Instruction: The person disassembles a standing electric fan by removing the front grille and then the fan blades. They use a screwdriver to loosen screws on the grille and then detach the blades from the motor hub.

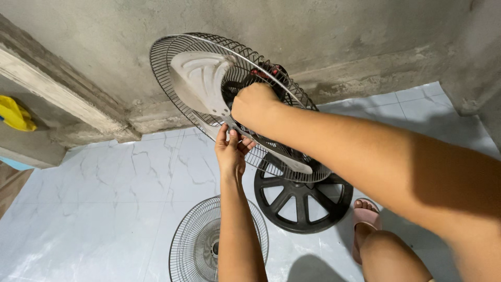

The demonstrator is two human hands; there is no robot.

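A standing fan with its rear wire guard (172,68) and grey blade (201,81) is in front of me, front guard off. My right hand (255,104) is closed over the hub at the blade's centre. My left hand (230,151) grips the lower edge of the rear wire guard and the blade's lower tip from below. The fan's round black base (300,201) stands on the floor under it. The removed front wire guard (201,243) lies flat on the tiles beneath my left forearm.
A rough concrete wall (313,31) rises right behind the fan, with a concrete ledge (47,78) at left holding a yellow object (15,115). White marbled floor tiles (104,198) spread below. My foot in a pink sandal (365,219) rests beside the base.
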